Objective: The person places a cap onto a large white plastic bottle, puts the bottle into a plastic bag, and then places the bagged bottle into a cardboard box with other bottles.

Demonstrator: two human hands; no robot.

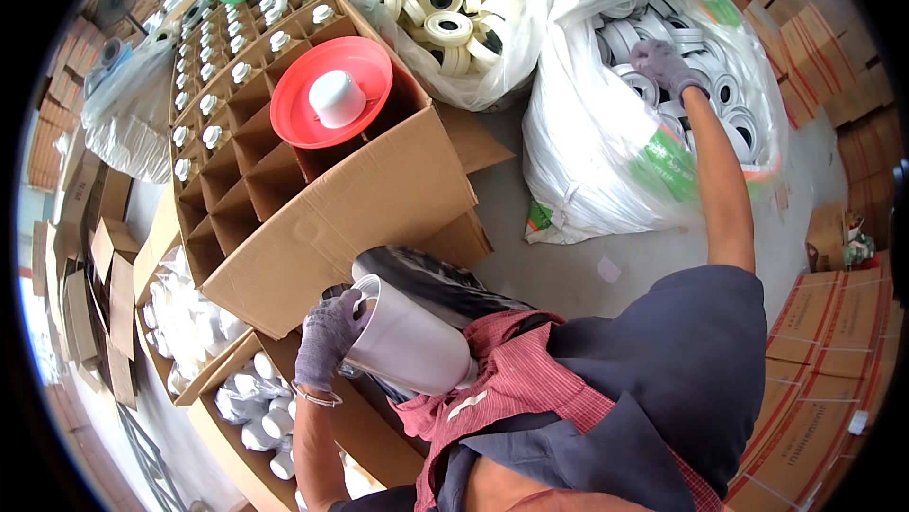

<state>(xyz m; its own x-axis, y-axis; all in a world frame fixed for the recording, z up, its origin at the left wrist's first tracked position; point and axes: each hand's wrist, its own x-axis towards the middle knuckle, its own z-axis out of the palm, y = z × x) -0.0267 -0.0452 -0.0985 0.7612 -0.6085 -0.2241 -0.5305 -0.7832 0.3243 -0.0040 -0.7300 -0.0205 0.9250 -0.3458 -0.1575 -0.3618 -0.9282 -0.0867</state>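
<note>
Grey floor (pixel 559 266) lies beyond; left grip (pixel 331 334) holds white cylinder (pixel 417 344) by rim.

I have a divided carton (pixel 341 219) ahead left, a basin (pixel 289 110) on it; two bags (pixel 606 162) of rings (pixel 463 27) stand to its right, my right hand (pixel 661 64) inside the right-hand one.

White cylindrical container (pixel 421 340) held tilted, open rim turned forward-left; pale grey rings (pixel 705 62) heaped loosely in plastic bag (pixel 597 148).

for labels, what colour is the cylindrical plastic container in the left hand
Cylindrical plastic container: white, best in head view.
</note>
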